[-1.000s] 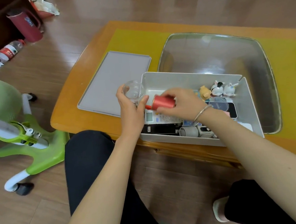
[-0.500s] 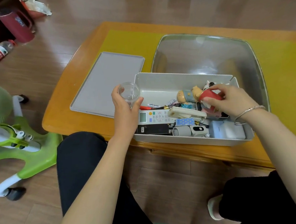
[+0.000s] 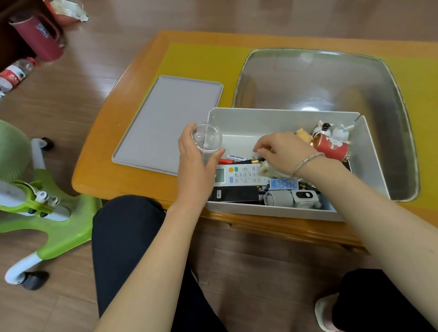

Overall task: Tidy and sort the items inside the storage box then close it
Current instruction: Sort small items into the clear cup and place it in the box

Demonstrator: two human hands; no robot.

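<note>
- The box [image 3: 373, 160], a grey open rectangle, sits at the table's [image 3: 134, 76] near edge with its long axis running left to right across the view.
- Its flat grey lid [image 3: 168, 122] lies on the table just left of the box, long axis running away from the person.
- The left hand [image 3: 196, 159] is curled round a clear cup [image 3: 207, 140], upright with its mouth up, at the box's near-left corner.
- The right hand [image 3: 281, 152] reaches into the middle of the box, fingers bent down among the items; whether it pinches anything cannot be told. A bracelet [image 3: 307, 161] circles that wrist.
- In the box, a white remote [image 3: 239, 175] lies lengthwise, screen end to the left; in front of it lies a black bar [image 3: 234, 193] with a small white label, unreadable.
- A red can [image 3: 330, 149] lies on its side at the right end, tilted toward the far left.
- Behind the can stand two white figurines [image 3: 333, 130] and a yellow figure [image 3: 303, 134].
- A grey device [image 3: 290, 198] lies against the near wall; above it is a small blue dotted card [image 3: 284, 184].
- A white packet [image 3: 236, 156] near the back reads roughly "Heybright".
- A red pen [image 3: 229, 161] lies lengthwise beside it.
- A large clear tray [image 3: 401, 116] stands behind the box.
</note>
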